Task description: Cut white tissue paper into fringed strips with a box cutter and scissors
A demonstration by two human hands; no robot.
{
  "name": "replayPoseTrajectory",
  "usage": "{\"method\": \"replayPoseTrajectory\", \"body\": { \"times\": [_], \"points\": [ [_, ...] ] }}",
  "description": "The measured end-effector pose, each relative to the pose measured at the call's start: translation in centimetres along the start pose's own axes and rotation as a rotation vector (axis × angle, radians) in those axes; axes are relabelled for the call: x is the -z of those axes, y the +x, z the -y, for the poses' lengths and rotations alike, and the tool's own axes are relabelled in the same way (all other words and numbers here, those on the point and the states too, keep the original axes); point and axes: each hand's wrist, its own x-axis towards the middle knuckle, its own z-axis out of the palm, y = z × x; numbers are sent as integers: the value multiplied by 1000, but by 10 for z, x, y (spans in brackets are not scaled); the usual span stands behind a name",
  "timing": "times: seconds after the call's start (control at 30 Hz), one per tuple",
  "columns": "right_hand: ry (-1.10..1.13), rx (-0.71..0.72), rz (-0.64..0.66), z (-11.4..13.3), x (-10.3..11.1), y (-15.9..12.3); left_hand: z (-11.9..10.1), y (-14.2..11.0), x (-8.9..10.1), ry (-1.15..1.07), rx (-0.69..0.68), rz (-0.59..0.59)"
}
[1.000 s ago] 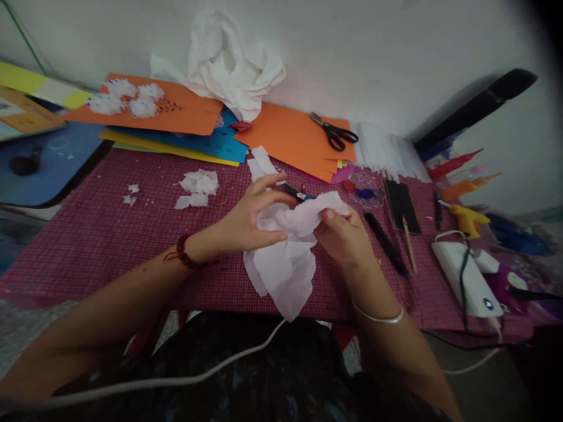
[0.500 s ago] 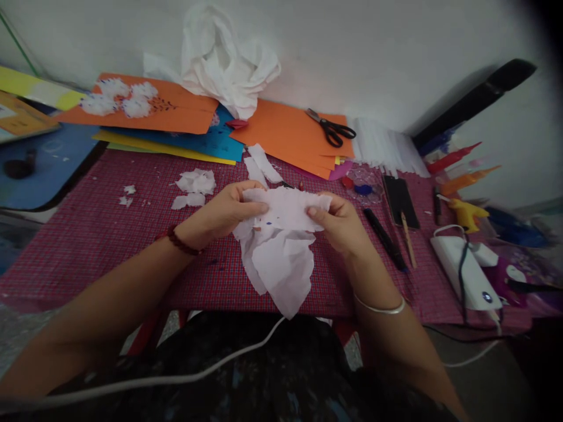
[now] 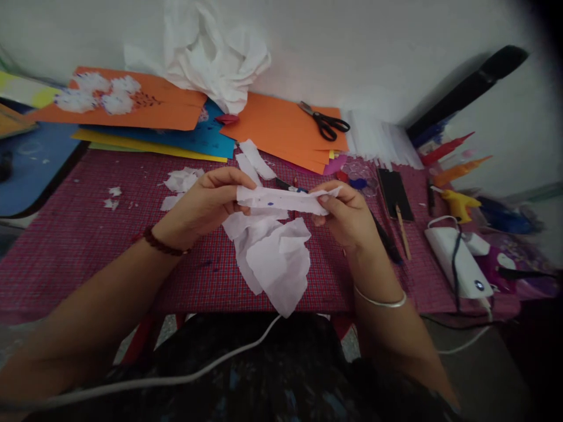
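Note:
A crumpled sheet of white tissue paper (image 3: pixel 272 246) hangs between my hands above the red checked tablecloth (image 3: pixel 88 234). My left hand (image 3: pixel 204 202) pinches its top edge at the left end. My right hand (image 3: pixel 345 214) pinches the same edge at the right end. The top edge is stretched into a flat strip with small blue dots on it, and the rest droops toward the table's front edge. A pen lies on the cloth just behind the strip.
Orange sheets (image 3: pixel 281 129) with black scissors (image 3: pixel 323 123) lie at the back, beside a white tissue heap (image 3: pixel 211 53) and white paper scraps (image 3: pixel 180 181). At right lie a black marker, a phone (image 3: pixel 393 187), glue bottles (image 3: pixel 453 158) and a white power bank (image 3: pixel 455 264). A white cable (image 3: pixel 176 375) crosses my lap.
My hands drew apart and pulled the bunched tissue's top edge out into a flat strip. My left hand went from loose fingers to a pinch on the paper.

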Motion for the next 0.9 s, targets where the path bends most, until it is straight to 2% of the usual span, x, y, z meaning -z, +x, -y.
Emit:
{"method": "replayPoseTrajectory", "body": {
  "times": [0.17, 0.4, 0.67, 0.9],
  "points": [
    [86, 59, 69, 5, 2, -3, -1, -2, 3, -66, -30, 116],
    [145, 129, 168, 10, 0, -4, -4, -1, 3, -48, 11, 143],
    [131, 167, 215, 11, 0, -5, 0, -2, -5, 103, 1, 12],
    [97, 146, 168, 11, 1, -4, 3, 0, -6, 6, -44, -4]
  ]
}}
